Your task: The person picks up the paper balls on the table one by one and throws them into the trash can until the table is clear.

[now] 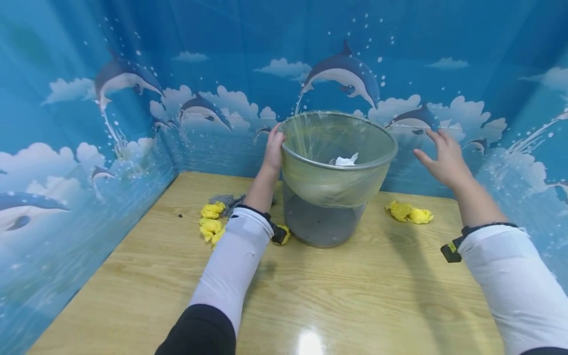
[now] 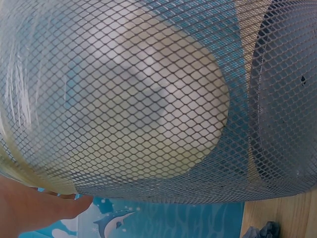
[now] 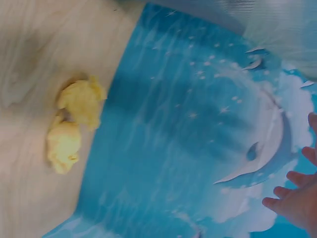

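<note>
A grey mesh wastebasket (image 1: 326, 222) stands on the table, a pale yellow, translucent bag lining it and folded down over its rim. My left hand (image 1: 273, 150) rests against the outside of the rim on the left; part of its fingers is hidden behind the basket in the left wrist view. In that view the wire mesh (image 2: 148, 109) fills most of the picture, with the bag behind it. A crumpled white piece (image 1: 346, 160) shows inside the basket. My right hand (image 1: 445, 160) is raised to the right, apart from the basket, its fingers spread and holding nothing.
Two crumpled yellow pieces (image 1: 409, 213) lie right of the basket near the back edge. Several more yellow wads (image 1: 212, 224) and a dark grey crumpled piece (image 1: 228, 201) lie left, partly behind my left arm. A blue dolphin-print curtain (image 1: 248, 64) surrounds the wooden table (image 1: 310, 291).
</note>
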The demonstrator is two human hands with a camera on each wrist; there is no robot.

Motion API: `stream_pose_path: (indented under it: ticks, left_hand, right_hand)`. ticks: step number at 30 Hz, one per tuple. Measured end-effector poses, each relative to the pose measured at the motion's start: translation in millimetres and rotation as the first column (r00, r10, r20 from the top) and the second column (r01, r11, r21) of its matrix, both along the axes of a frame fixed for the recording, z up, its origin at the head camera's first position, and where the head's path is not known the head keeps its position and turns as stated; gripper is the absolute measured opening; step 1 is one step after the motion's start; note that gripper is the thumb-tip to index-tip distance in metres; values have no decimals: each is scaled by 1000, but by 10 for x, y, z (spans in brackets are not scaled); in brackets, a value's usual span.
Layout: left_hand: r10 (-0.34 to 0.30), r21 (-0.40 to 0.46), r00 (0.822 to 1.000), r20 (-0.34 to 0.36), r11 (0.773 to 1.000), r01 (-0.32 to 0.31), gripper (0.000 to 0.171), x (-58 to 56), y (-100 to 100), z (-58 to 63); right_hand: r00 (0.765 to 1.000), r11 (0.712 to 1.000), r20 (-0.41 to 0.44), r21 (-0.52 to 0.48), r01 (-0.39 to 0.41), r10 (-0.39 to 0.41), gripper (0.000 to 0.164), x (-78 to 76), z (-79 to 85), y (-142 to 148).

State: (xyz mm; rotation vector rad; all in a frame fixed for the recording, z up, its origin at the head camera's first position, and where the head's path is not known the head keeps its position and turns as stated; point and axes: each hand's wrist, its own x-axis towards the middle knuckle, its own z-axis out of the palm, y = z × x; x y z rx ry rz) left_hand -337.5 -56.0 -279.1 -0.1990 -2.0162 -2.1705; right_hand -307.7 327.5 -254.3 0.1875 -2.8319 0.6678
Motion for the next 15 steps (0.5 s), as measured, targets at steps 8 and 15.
stream_pose_path:
  ticks: [8,15]
  left_hand:
    - [4,1,1000,-2,1000,-4,69,-4,9,1]
    - [4,-5,1000,-3,1000,-4,68,-5,-3,4]
  right_hand:
    - [997,1000,72,4,7,-8,84,-64,-277,191]
    - [989,1000,150,4,-12,11,80,-139,-486,344]
